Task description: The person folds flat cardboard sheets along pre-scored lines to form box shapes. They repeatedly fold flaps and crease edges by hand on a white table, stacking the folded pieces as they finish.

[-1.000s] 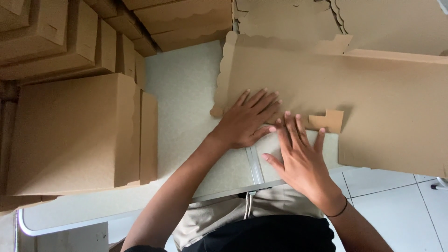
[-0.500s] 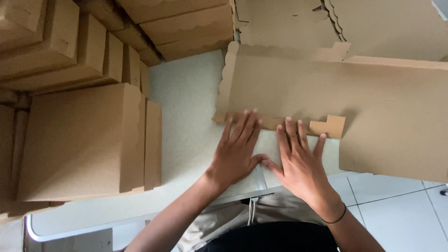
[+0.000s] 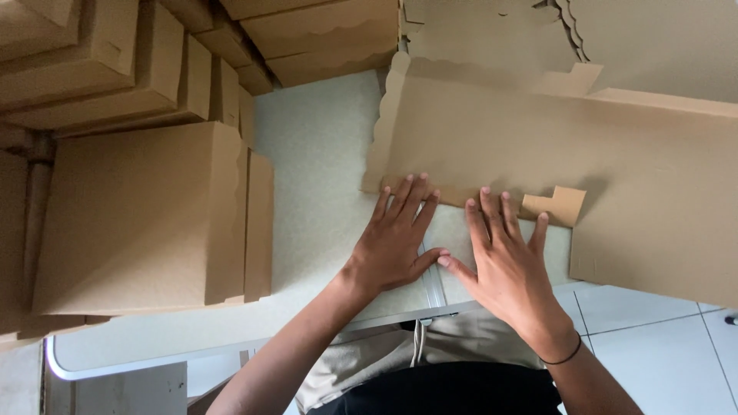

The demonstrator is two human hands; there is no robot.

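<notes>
Both my hands are flat and spread, palms down, side by side on the table [image 3: 315,154]. My left hand [image 3: 396,242] and right hand [image 3: 503,261] press fingertips onto the near edge of the unfolded cardboard sheet [image 3: 538,146] lying in front of me. Folded boxes [image 3: 138,215] sit stacked to my left.

You are getting one view only, from the camera on the person's head, so nothing is being shared with a second view. It is looking steeply down over the torso at the pale tabletop [image 3: 323,169], sitting close above it. The left hand [image 3: 396,242] and right hand [image 3: 507,269] are filling the lower middle, and white floor tiles [image 3: 661,346] are showing at lower right.
</notes>
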